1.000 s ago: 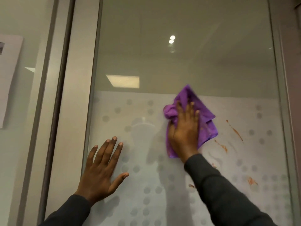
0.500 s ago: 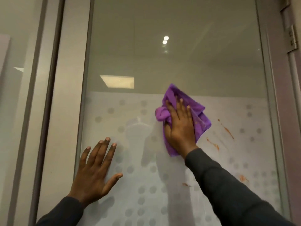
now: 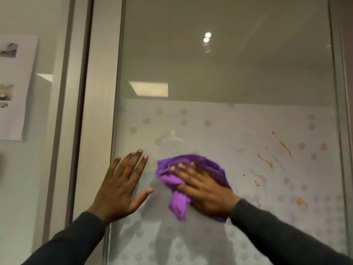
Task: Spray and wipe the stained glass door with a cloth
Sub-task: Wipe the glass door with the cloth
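Observation:
The glass door fills the view, clear above and frosted with grey dots below. Orange-brown stains streak its right side, with smaller specks lower down. My right hand presses a crumpled purple cloth flat against the frosted glass, left of the stains. My left hand lies flat on the glass near the door's left edge, fingers spread, holding nothing. No spray bottle is in view.
A grey metal door frame runs down the left of the pane, another frame edge down the right. A paper sheet with pictures hangs on the wall at far left. Ceiling lights reflect in the upper glass.
My right hand has swept the cloth down and to the left, toward my left hand, away from the stains. The left hand stays planted on the glass.

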`<action>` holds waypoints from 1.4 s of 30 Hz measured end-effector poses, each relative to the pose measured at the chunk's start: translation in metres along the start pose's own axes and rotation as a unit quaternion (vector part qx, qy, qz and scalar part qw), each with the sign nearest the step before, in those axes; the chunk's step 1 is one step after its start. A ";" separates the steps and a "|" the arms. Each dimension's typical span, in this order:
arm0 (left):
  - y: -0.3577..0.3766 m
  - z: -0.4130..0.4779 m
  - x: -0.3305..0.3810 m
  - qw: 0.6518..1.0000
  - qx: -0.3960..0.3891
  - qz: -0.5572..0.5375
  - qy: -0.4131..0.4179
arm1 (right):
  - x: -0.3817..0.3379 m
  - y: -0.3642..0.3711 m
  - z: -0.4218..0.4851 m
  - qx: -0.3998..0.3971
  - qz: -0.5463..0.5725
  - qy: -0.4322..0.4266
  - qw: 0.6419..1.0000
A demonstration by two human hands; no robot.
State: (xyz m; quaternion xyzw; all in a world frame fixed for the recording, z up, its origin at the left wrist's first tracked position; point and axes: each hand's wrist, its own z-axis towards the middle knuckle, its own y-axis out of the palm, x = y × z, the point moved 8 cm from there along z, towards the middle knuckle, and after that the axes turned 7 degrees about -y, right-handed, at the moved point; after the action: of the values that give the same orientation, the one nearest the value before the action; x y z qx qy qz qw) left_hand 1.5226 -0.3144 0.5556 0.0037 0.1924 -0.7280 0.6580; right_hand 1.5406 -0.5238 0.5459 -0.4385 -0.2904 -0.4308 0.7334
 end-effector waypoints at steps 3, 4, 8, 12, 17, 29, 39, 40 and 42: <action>-0.014 0.004 -0.035 0.998 0.013 0.004 -0.054 | 0.063 -0.037 0.029 0.055 -0.025 0.082 0.995; -0.017 0.005 -0.048 0.997 0.018 0.002 -0.078 | 0.080 -0.047 0.041 0.074 -0.027 0.121 0.990; -0.015 0.005 -0.089 0.989 0.019 -0.024 -0.146 | 0.102 -0.059 0.092 0.121 -0.031 0.231 0.965; -0.004 0.000 -0.099 0.988 0.019 -0.041 -0.150 | 0.055 -0.030 0.124 0.139 -0.001 0.246 0.959; -0.001 -0.001 -0.101 0.991 0.033 -0.047 -0.124 | -0.082 0.038 0.106 0.056 0.062 0.040 0.996; -0.001 -0.001 -0.103 0.990 0.059 -0.035 -0.120 | 0.038 -0.023 0.159 0.095 0.023 0.062 0.993; 0.000 -0.002 -0.103 0.992 0.051 -0.023 -0.115 | -0.133 0.067 0.096 0.111 0.137 0.087 0.981; -0.001 -0.002 -0.103 0.991 0.052 -0.023 -0.118 | -0.165 0.082 0.079 0.066 0.152 0.046 0.985; -0.002 -0.001 -0.103 0.991 0.050 -0.023 -0.122 | -0.213 0.100 0.045 -0.017 0.184 -0.048 0.982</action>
State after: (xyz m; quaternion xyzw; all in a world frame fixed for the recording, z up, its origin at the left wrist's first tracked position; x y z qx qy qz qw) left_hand 1.5344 -0.2158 0.5813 -0.0569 0.0737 -0.7468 0.6585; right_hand 1.5292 -0.3785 0.3561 -0.5171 -0.2316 -0.2719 0.7778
